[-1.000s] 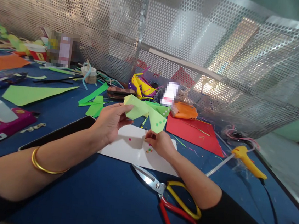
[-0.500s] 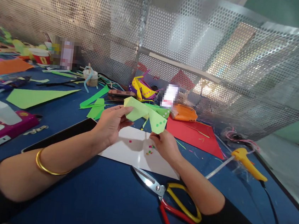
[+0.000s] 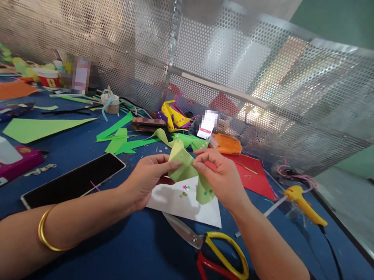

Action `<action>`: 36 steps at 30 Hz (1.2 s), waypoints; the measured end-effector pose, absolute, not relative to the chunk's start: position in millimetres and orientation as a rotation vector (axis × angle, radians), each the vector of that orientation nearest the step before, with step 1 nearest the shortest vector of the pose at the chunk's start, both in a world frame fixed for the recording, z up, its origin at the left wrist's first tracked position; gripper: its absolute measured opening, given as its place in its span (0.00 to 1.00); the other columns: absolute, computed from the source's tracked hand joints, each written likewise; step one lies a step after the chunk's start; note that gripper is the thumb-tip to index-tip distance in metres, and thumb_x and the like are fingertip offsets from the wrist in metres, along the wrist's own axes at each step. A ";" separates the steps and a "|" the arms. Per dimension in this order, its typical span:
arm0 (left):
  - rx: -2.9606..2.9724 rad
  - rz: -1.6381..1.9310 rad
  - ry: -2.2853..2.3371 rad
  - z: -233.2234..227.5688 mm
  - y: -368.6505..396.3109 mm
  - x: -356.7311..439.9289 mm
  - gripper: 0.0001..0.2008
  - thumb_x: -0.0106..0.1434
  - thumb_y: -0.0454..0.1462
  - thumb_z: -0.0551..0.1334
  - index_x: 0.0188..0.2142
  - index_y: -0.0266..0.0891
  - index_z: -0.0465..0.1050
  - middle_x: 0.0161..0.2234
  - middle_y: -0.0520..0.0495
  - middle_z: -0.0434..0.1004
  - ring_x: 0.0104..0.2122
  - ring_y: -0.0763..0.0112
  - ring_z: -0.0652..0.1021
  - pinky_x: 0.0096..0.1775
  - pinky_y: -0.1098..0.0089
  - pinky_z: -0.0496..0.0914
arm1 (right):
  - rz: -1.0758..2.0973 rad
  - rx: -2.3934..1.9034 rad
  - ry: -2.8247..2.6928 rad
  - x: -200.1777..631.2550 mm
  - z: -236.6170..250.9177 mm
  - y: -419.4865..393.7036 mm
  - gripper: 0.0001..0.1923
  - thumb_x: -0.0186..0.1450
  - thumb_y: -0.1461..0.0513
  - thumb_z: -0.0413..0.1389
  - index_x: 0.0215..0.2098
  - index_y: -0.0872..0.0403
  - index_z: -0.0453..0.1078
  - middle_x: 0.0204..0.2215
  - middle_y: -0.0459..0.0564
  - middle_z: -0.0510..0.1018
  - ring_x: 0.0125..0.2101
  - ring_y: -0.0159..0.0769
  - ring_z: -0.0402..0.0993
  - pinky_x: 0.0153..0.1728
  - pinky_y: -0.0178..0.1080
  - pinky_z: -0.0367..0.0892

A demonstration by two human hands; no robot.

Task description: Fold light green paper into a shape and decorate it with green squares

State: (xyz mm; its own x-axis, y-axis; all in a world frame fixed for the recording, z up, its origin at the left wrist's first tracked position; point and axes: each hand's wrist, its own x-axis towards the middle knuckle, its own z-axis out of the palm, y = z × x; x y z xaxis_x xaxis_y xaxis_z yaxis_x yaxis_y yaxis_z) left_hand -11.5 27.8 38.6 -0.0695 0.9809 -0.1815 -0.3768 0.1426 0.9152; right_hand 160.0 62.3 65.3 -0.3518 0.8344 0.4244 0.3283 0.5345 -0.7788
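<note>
Both hands hold one folded piece of light green paper [image 3: 182,164] over a white sheet [image 3: 186,213]. My left hand [image 3: 151,176] pinches its left side between thumb and fingers. With thumb and forefinger, my right hand [image 3: 215,172] grips the paper near its middle. From there a flap with small green squares hangs below my right fingers. Tiny coloured paper bits [image 3: 184,191] lie on the white sheet. In front of the sheet are scissors [image 3: 201,241] with one yellow and one red handle, blades apart.
A black phone [image 3: 75,182] lies left of the sheet. Green paper scraps [image 3: 116,139], a yellow dotted paper piece [image 3: 176,116] and red paper [image 3: 256,178] are behind. A yellow glue gun [image 3: 303,205] with a cord is at right, a purple power strip [image 3: 6,170] at left.
My right hand has let go of the dotted lower corner and moved up to the paper's middle. The paper has turned and come nearer, and my left hand has shifted right and down.
</note>
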 end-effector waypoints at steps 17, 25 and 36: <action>1.419 1.156 1.153 39.9 29.7 -18.1 0.31 0.58 0.39 0.65 0.61 0.45 0.63 0.20 0.60 0.69 0.22 0.75 0.71 0.28 0.72 0.70 | 0.599 -1.091 -2.070 170.1 61.5 63.7 0.04 0.63 0.64 0.55 0.30 0.53 0.71 0.27 0.45 0.76 0.30 0.33 0.69 0.32 0.37 0.62; 1.282 1.138 1.296 44.8 25.5 -14.5 0.23 0.55 0.42 0.67 0.48 0.39 0.64 0.26 0.50 0.78 0.25 0.67 0.78 0.21 0.73 0.65 | 0.569 -1.091 -2.056 176.4 64.9 65.7 0.04 0.62 0.64 0.56 0.29 0.53 0.70 0.29 0.47 0.77 0.31 0.35 0.71 0.34 0.39 0.64; 1.070 1.337 1.226 36.6 26.5 -12.4 0.21 0.49 0.40 0.72 0.40 0.40 0.67 0.38 0.49 0.77 0.38 0.70 0.76 0.34 0.73 0.68 | 0.487 -1.041 -2.071 175.1 59.7 65.7 0.04 0.63 0.65 0.56 0.29 0.52 0.69 0.30 0.46 0.76 0.32 0.35 0.71 0.34 0.38 0.64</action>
State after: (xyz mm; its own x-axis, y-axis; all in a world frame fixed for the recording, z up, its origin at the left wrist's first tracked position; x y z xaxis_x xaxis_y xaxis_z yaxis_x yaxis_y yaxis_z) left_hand -12.4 26.5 36.6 -0.1202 0.9927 -0.0137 -0.0995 0.0017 0.9950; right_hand 175.1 65.7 59.7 -0.3841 0.8031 0.4555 0.5156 0.5958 -0.6158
